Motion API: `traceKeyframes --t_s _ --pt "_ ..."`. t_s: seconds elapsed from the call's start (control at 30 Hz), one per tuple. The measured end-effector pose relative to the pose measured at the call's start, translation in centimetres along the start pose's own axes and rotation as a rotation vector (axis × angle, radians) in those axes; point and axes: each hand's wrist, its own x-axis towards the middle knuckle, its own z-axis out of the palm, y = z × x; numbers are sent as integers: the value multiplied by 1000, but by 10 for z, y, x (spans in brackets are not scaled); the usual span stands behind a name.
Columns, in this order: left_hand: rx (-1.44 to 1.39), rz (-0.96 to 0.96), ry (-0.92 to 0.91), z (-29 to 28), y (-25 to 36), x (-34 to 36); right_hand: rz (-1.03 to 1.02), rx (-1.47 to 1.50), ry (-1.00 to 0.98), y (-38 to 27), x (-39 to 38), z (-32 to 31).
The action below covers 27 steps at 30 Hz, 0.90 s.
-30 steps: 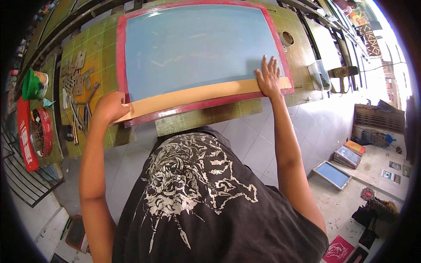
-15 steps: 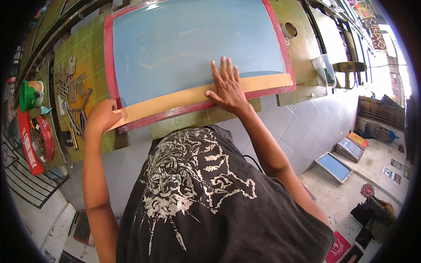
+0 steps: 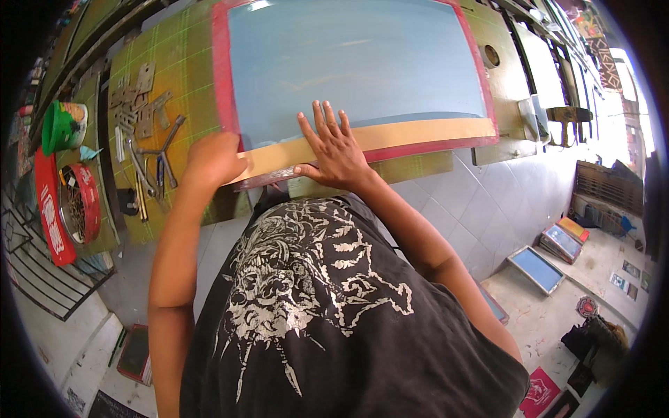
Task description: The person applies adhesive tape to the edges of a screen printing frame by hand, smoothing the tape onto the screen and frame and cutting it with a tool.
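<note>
A silk-screen frame [image 3: 489,104] with red edges and blue mesh [image 3: 362,66] lies in front of me. Along its near side runs a strip of tan tape [image 3: 425,130], covering part of the mesh and rim. My left hand [image 3: 211,159] is closed on the tape's left end at the near left corner. With fingers spread, my right hand [image 3: 333,148] lies flat on the tape, its palm near the frame's front edge and its fingertips over the mesh. My left fingertips are partly hidden.
Left of the frame, metal hinge plates [image 3: 144,118], wrenches [image 3: 167,150] and other tools lie on the green-gridded board [image 3: 188,63]. Farther left stand a green tub [image 3: 57,129] and a red round container [image 3: 87,205]. A tape roll [image 3: 492,56] sits to the right.
My right hand has slid left along the tape, closer to my left hand. My left hand still grips the tape's end. The whole view has shifted, placing the frame farther right.
</note>
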Motion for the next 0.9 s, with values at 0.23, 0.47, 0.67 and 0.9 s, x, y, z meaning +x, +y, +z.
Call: traceKeyframes --t_s 0.23,0.47,0.67,0.9 --pt "25 -3 -85 -7 6 0 -13 -11 12 -35 11 8" --pt "23 22 -86 -5 -3 -1 254 -18 63 -12 -9 -6" --pt "10 27 -70 -4 -5 -3 455 -122 -17 12 -46 -18" --pt "-22 -3 -87 -9 1 -6 421 -158 -60 1 -44 -10"
